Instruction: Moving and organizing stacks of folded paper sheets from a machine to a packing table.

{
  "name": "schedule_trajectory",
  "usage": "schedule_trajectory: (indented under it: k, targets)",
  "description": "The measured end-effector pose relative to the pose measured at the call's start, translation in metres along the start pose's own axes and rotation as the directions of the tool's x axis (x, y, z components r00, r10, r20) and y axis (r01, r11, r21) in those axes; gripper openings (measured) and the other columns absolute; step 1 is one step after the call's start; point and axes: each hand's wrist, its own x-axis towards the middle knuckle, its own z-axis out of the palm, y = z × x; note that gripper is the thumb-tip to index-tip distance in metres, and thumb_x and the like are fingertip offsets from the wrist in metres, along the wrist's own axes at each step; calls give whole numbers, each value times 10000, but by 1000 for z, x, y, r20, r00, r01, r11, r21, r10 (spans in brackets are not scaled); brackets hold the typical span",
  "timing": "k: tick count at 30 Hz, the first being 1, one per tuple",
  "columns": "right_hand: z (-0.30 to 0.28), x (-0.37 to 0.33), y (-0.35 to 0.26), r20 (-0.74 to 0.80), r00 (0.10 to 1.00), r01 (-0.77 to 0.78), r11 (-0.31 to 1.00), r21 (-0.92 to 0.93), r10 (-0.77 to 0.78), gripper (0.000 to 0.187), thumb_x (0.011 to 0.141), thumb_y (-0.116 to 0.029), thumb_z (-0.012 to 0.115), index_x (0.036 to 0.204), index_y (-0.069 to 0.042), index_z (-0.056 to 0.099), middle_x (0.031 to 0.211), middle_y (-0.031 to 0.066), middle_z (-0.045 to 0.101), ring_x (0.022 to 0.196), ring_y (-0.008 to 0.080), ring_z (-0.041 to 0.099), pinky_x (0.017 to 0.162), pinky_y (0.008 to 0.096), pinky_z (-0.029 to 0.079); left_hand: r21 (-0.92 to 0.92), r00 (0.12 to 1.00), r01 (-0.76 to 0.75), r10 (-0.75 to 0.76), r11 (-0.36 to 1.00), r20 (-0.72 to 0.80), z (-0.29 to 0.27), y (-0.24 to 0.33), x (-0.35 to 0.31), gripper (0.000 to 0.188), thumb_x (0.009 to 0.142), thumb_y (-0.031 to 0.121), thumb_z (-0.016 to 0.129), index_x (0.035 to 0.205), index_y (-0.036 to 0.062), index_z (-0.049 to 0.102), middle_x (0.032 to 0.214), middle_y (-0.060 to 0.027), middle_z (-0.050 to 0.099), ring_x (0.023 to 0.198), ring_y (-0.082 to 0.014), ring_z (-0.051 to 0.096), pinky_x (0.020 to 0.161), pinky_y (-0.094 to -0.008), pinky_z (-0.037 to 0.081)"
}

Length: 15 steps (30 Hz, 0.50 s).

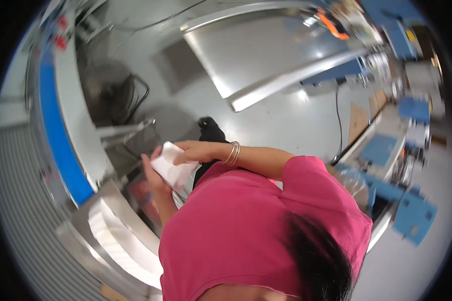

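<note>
Between my two hands is a white, flat, paper-like piece (173, 169), perhaps a small stack; its exact kind is hard to make out. My left hand (156, 176) supports it from the left and below, with the fingers partly behind it. Reaching in from the right, my right hand (190, 150) curls its fingers over the top of the white piece and grips it. Silvery bangles (233, 153) circle my right wrist.
A metal trough (123, 236) with white material inside stands near on the left, by a machine with a blue strip (55, 120). Ahead lies a broad metal surface (256, 50). At the right is a bench with blue parts (379, 149). A black cable (338, 118) hangs there.
</note>
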Motion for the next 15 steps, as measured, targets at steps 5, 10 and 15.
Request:
schedule_trajectory:
  k: [5, 10, 15]
  targets:
    - [-61, -78, 2, -351, 936, -174, 863, -475, -5, 475, 754, -225, 577, 1206, -102, 500, 1022, 117, 623, 886, 235, 619, 693, 344, 517, 506, 936, 334, -344, 796, -76, 58, -73, 20, 395, 919, 319, 506, 1202, 43, 490, 1128, -95, 577, 986, -231, 577, 835, -376, 469]
    - [-87, -171, 24, -810, 561, -104, 956, -275, -171, 489, 710, -227, 588, 1165, -64, 518, 987, 193, 629, 929, 325, 615, 767, 428, 510, 834, 708, 230, -674, 501, 210, 105, -121, 72, 388, 934, 305, 486, 1205, 30, 453, 1042, -83, 577, 833, -197, 592, 693, -334, 480]
    - [-73, -248, 98, -895, -157, 188, 877, -442, -418, 651, 835, -359, 586, 1314, -23, 302, 953, 229, 621, 843, 350, 628, 712, 417, 511, 908, 556, -137, -728, 395, 401, 201, -214, 49, 414, 898, 202, 553, 1243, 39, 392, 1051, -101, 575, 779, -201, 608, 550, -308, 485]
